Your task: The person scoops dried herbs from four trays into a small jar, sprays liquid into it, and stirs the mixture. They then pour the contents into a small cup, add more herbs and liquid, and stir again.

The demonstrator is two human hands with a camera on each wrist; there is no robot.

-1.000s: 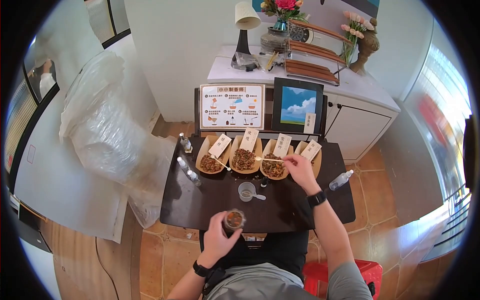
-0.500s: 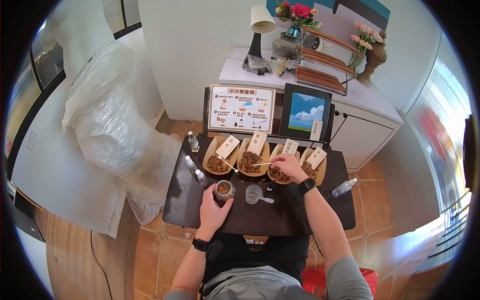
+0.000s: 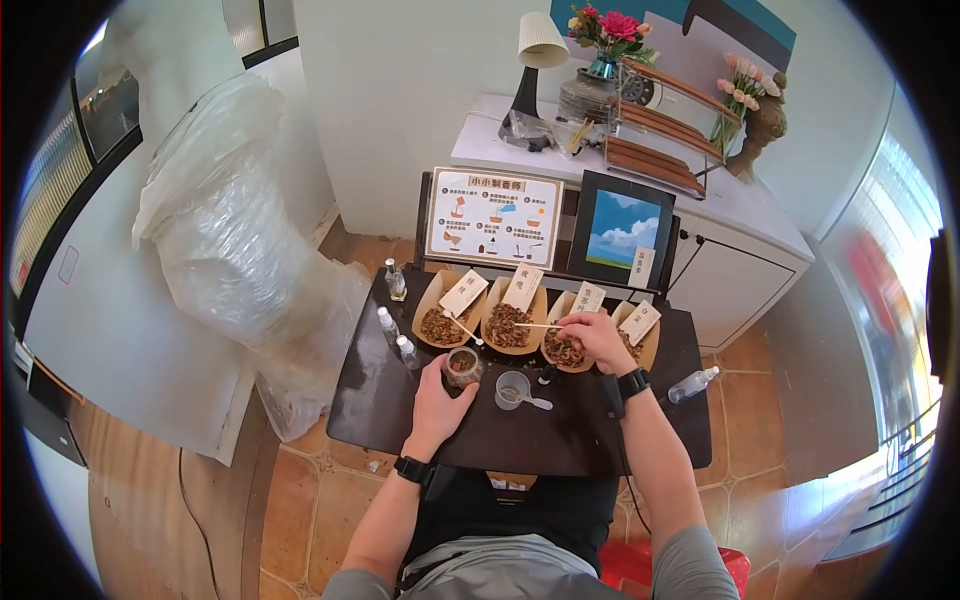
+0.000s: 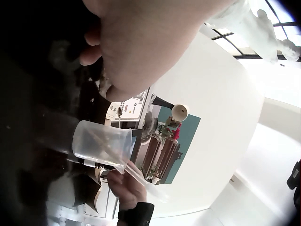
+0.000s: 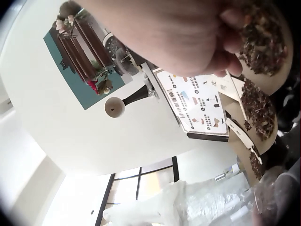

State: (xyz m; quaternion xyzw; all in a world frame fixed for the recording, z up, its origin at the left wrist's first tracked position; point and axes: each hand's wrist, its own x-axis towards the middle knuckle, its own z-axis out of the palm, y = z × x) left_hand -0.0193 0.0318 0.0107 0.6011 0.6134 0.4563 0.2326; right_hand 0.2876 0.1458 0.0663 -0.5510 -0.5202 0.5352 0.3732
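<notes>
Behind a dark table (image 3: pixel 500 440) stood a white cabinet (image 3: pixel 745 275), and along the table's far side four trays (image 3: pixel 512 351) of dried bits (image 3: pixel 505 334) sat in a row, each with a label (image 3: pixel 523 289); the left hand (image 3: pixel 437 408) curled round a jar (image 3: pixel 462 380), just left of a clear cup (image 3: pixel 503 396) and a spoon (image 3: pixel 538 403), though I could not tell whether the jar touched the table. The right hand (image 3: pixel 600 343), over the trays, pinched one end of a thin stick (image 3: pixel 540 325) whose other end was over the second tray from the left, and a bottle (image 3: pixel 691 385) was near the table's right edge
</notes>
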